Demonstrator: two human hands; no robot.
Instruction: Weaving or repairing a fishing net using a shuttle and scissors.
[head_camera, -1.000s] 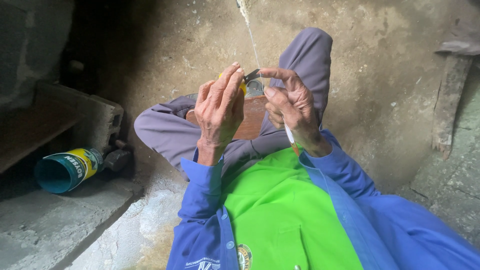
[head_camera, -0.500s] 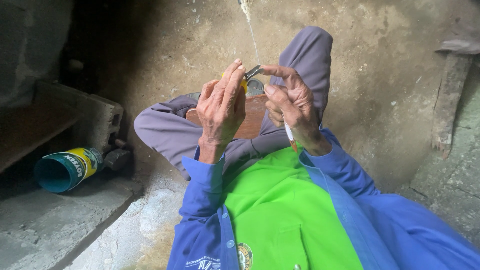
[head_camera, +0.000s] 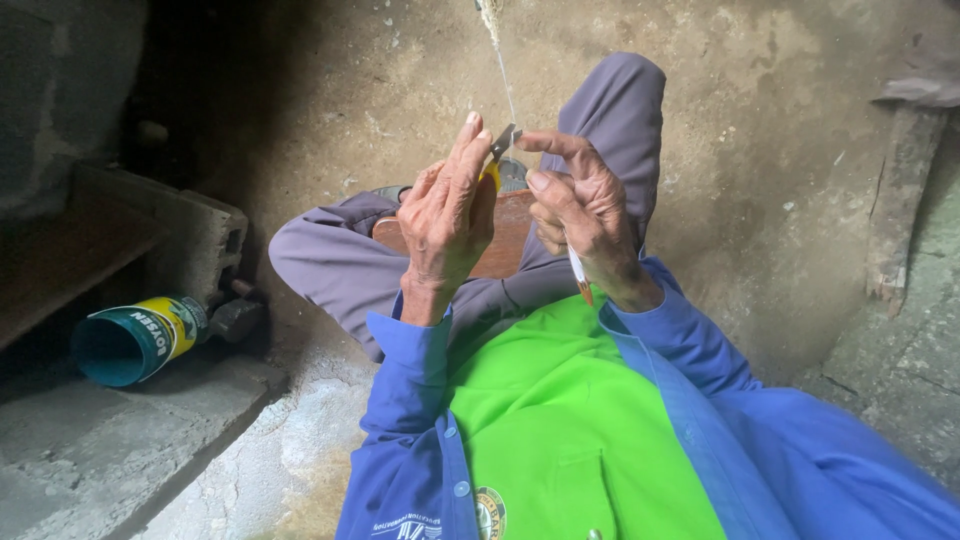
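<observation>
Bare, sandy concrete floor (head_camera: 330, 80) fills the background, with a dark recess at the upper left. You sit on it with legs crossed in grey trousers (head_camera: 610, 110), wearing a blue jacket (head_camera: 410, 420) over a bright green shirt (head_camera: 560, 420). A brown wooden board (head_camera: 510, 235) rests across your lap, just behind both hands.

To your left, a grey hollow block (head_camera: 205, 235) sits near a teal and yellow can (head_camera: 135, 338) lying on its side, its open mouth towards you. A weathered wooden plank (head_camera: 900, 200) stands at the far right.

Your left hand (head_camera: 445, 220) is raised, back towards you, fingers straight and pointing up. It is closed around small yellow-handled pliers (head_camera: 495, 160), whose grey metal tip points up and to the right, long axis tilted that way.

Your right hand (head_camera: 585, 205) is just beside it, forefinger stretched left to meet the pliers' tip, thumb below, the other fingers curled. These curled fingers grip a thin white stick (head_camera: 578, 270) that runs down and slightly right from the palm.

A fine pale thread (head_camera: 505, 85) runs nearly straight up from the pliers' tip to the top edge of view.
</observation>
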